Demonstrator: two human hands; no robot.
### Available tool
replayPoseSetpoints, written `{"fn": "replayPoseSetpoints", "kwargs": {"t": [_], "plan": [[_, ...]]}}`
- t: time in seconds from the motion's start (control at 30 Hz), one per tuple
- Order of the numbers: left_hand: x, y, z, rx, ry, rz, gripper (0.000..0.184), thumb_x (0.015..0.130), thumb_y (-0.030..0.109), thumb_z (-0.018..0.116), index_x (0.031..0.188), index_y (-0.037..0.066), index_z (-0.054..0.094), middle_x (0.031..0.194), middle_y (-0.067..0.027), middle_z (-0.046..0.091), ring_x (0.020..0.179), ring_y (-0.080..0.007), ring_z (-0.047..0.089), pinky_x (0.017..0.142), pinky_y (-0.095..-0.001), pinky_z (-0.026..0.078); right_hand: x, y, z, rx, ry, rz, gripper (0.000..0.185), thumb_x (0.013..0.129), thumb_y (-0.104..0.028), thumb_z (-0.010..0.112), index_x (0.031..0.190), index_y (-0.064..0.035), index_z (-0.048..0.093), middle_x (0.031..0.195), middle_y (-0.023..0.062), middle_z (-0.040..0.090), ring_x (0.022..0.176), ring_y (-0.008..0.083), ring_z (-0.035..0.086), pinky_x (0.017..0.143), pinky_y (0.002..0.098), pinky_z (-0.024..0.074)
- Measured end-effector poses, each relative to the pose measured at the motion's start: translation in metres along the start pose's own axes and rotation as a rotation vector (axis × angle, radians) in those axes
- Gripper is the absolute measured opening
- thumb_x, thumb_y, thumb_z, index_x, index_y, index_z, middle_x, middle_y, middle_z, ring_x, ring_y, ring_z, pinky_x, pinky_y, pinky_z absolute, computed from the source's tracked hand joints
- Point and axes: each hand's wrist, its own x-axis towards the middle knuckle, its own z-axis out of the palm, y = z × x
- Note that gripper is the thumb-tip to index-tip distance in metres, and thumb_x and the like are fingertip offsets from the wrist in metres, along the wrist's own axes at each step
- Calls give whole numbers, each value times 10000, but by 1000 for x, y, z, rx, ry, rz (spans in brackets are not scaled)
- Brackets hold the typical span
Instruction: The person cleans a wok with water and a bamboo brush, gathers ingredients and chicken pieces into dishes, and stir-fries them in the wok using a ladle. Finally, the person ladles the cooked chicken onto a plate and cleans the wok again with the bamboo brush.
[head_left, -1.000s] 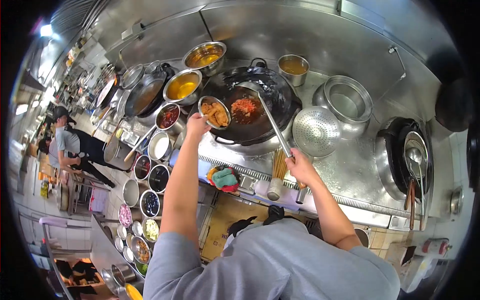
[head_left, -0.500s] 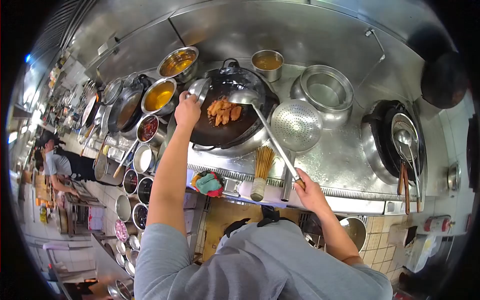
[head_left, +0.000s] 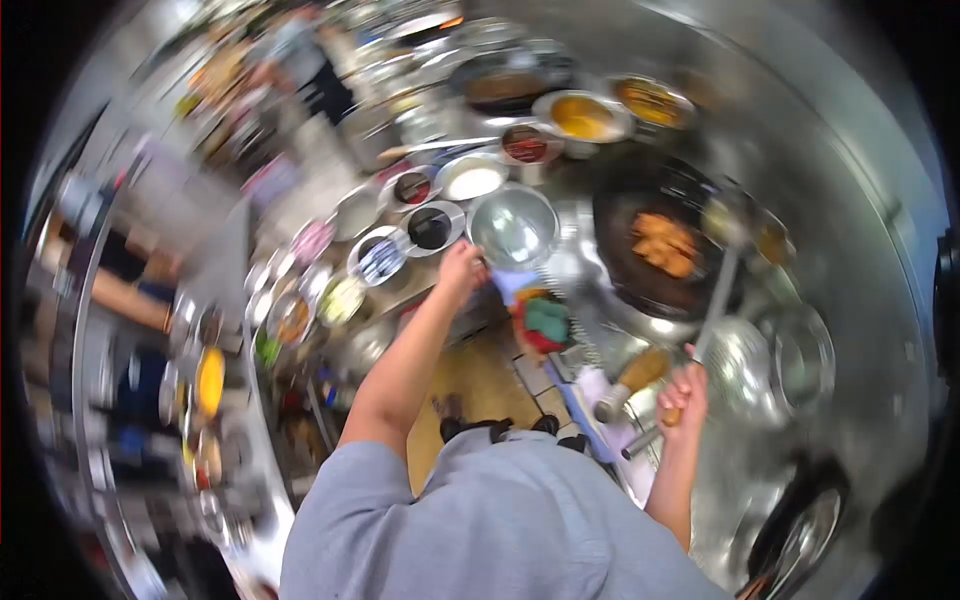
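An empty-looking metal bowl (head_left: 512, 228) is at my left hand (head_left: 465, 268), whose fingers close on its near rim. It is beside several small containers of ingredients, left of the wok. My right hand (head_left: 683, 400) is wrapped around the wooden end of a long ladle (head_left: 722, 300). The ladle's round head hangs over the far right side of the black wok (head_left: 612, 265). Golden-brown fried pieces (head_left: 663, 245) lie together in the wok. Motion blurs the whole view, so fine contact is hard to make out.
Bowls of yellow liquid (head_left: 582, 117) stand behind the wok. A perforated strainer (head_left: 735, 365) and a bamboo brush (head_left: 640, 372) lie near my right hand. A bunched coloured cloth (head_left: 545, 320) sits at the counter edge. Another person (head_left: 300, 60) stands at the far left.
My view has swung left. My left hand has carried the metal bowl from over the wok to the small containers. My right hand still holds the ladle over the wok.
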Motion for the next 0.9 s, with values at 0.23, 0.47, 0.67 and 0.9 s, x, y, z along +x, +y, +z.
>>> {"fn": "replayPoseSetpoints", "kwargs": {"t": [0.23, 0.47, 0.67, 0.9], "plan": [[-278, -122, -274, -293, 937, 97, 162, 719, 96, 509, 881, 100, 511, 664, -12, 514, 553, -158, 538, 490, -296, 448, 47, -11, 23, -166, -61, 26, 340, 994, -174, 335, 1311, -52, 351, 627, -23, 329, 444, 52, 327, 365, 201, 355], [-509, -177, -332, -764, 1859, 746, 145, 802, 95, 479, 934, 38, 497, 794, -95, 553, 635, -159, 549, 511, -285, 452, 125, -39, 66, -113, -392, 95, 237, 970, -93, 375, 1162, 33, 433, 632, -4, 381, 446, 65, 340, 447, 219, 348], [-472, -135, -320, -775, 1302, 642, 264, 883, 303, 559, 957, 58, 494, 979, -158, 629, 769, -232, 633, 660, -328, 538, 132, -52, 79, -167, -521, 106, 319, 986, -131, 366, 1268, 16, 387, 647, 5, 370, 454, 69, 358, 431, 228, 347], [-254, -165, -217, 112, 706, -306, 236, 890, 226, 546, 1080, 87, 525, 968, -74, 632, 772, -188, 626, 616, -273, 479, 59, -63, 79, 29, -629, 148, 466, 971, -142, 279, 1422, -48, 210, 860, 52, 516, 467, 38, 357, 389, 184, 326]]}}
